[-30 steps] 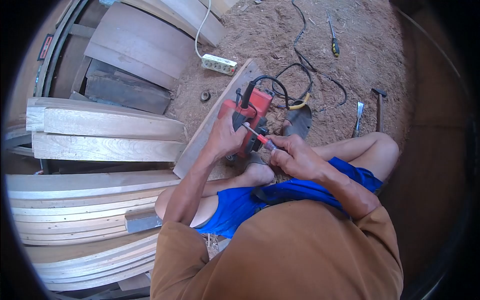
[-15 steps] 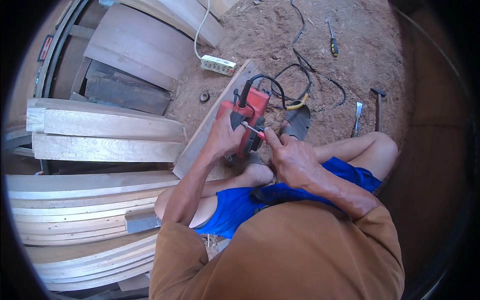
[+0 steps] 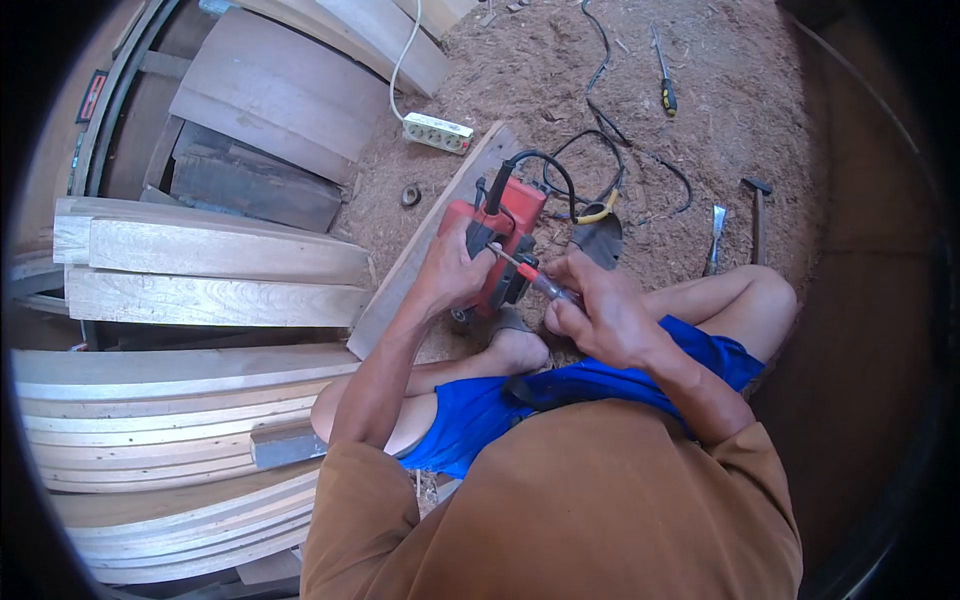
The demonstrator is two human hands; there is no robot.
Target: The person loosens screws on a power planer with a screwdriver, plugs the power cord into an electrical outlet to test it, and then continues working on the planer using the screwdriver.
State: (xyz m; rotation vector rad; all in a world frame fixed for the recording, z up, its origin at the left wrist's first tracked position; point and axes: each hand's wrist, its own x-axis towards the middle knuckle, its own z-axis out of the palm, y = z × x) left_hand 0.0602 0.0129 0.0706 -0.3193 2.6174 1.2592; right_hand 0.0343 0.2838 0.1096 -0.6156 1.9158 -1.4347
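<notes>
The left hand is clasped on the near left side of a red-and-black plastic power tool, thumb close to the contact point. The right hand pinches the red-and-clear handle of a thin metal-shafted screwdriver between thumb and fingers, its shaft slanting far and left onto the tool's black part. Whether the tip sits in a screw is hidden.

To do this well, line the shaft up squarely with whatever it meets, press before twisting, and hold that left thumb out of the tip's path in case it slips. The tool rests in front of the crossed legs, by a long pale wooden board on its left; a firm grip should stop it rocking.

A thick black cable rises from it; whether it is plugged into the white multi-socket power strip farther left cannot be told, so unplugging should be checked. A bright-bladed chisel lies well apart, right.
</notes>
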